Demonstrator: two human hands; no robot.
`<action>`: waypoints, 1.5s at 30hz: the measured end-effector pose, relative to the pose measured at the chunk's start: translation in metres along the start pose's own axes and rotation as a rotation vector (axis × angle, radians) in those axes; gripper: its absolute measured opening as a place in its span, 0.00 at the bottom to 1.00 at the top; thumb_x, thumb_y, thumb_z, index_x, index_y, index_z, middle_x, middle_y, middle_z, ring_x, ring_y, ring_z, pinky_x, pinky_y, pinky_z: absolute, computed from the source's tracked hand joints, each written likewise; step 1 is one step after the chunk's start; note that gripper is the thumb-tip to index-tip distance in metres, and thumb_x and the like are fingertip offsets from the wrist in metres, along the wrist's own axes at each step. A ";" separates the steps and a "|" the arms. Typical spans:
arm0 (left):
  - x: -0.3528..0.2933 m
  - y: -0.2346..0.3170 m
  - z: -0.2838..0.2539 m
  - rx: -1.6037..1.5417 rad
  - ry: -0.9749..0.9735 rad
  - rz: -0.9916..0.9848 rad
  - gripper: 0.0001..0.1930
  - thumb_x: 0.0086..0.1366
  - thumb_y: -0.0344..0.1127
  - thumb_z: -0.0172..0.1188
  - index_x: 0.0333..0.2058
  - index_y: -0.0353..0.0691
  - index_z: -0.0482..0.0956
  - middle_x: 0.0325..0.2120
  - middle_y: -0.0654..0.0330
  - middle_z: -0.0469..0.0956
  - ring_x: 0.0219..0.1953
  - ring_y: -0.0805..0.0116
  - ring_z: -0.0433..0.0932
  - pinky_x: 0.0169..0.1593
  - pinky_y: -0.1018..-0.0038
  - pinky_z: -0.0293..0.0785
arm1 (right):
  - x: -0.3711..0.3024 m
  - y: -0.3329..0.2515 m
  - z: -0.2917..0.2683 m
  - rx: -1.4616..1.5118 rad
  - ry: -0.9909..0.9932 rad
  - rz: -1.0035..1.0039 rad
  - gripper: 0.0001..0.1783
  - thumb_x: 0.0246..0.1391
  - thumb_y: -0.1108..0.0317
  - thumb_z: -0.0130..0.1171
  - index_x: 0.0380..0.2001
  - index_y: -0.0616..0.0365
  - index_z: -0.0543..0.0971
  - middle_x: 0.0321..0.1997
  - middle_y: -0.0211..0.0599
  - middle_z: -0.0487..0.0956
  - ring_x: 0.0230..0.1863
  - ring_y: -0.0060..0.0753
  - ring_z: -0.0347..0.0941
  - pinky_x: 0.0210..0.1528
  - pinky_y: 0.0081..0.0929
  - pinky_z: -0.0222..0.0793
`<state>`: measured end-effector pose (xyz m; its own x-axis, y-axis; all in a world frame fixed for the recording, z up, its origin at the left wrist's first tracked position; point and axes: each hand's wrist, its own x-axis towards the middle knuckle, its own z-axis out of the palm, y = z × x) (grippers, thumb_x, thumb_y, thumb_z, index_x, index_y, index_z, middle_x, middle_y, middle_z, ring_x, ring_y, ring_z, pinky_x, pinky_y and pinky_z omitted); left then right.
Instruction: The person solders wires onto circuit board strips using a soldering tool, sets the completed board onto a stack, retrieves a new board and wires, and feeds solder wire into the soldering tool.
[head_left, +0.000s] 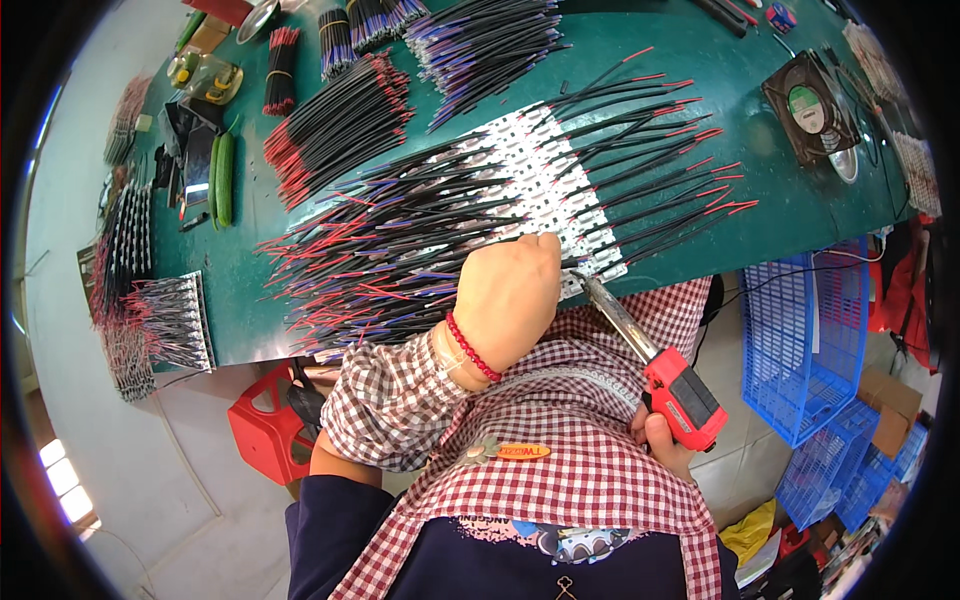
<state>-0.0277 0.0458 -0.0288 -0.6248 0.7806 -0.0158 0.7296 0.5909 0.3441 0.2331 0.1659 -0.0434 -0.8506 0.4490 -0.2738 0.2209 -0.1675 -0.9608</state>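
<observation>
My left hand (pixel 508 300), with a red bead bracelet at its wrist, is closed over the near end of a white circuit board panel (pixel 545 165). Its fingertips are turned away, so whatever they pinch is hidden. In my right hand (pixel 662 442) is a red soldering iron (pixel 688 400), gripped by its handle. The iron's metal shaft slants up to the left, its tip by the panel's near edge, just right of my left hand. Rows of black wires (pixel 400 225) with red and purple ends spread left from the panel. More black wires (pixel 660 160) with red ends stick out right.
Wire bundles (pixel 345 120) lie beyond the panel on the green table (pixel 730 110). A small fan (pixel 803 108) stands far right. Green cucumbers (pixel 221 180) and another wired panel (pixel 180 315) are at left. Blue plastic baskets (pixel 805 350) and a red stool (pixel 265 425) flank me.
</observation>
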 end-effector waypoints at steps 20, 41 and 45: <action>-0.025 0.001 -0.008 -0.348 0.116 -0.074 0.09 0.55 0.31 0.62 0.25 0.36 0.70 0.24 0.52 0.73 0.28 0.51 0.77 0.30 0.60 0.73 | -0.010 -0.006 -0.004 0.118 0.008 -0.009 0.11 0.62 0.67 0.54 0.29 0.63 0.74 0.24 0.29 0.72 0.24 0.19 0.65 0.27 0.21 0.60; -0.015 0.004 0.005 -0.127 0.025 -0.065 0.08 0.56 0.33 0.59 0.24 0.35 0.71 0.24 0.51 0.75 0.26 0.49 0.77 0.31 0.59 0.73 | -0.006 0.006 -0.006 -0.112 -0.062 -0.010 0.03 0.58 0.72 0.57 0.32 0.60 0.76 0.27 0.25 0.73 0.28 0.18 0.67 0.32 0.21 0.64; -0.014 0.004 0.003 -0.115 0.007 -0.050 0.08 0.56 0.33 0.58 0.25 0.35 0.71 0.24 0.50 0.75 0.26 0.49 0.77 0.31 0.58 0.73 | -0.007 0.011 -0.007 -0.162 -0.029 -0.097 0.04 0.56 0.73 0.59 0.34 0.62 0.78 0.29 0.28 0.78 0.29 0.19 0.72 0.33 0.22 0.68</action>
<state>-0.0154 0.0382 -0.0305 -0.6614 0.7495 -0.0294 0.6614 0.6012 0.4484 0.2447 0.1672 -0.0526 -0.8844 0.4304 -0.1806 0.2093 0.0197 -0.9777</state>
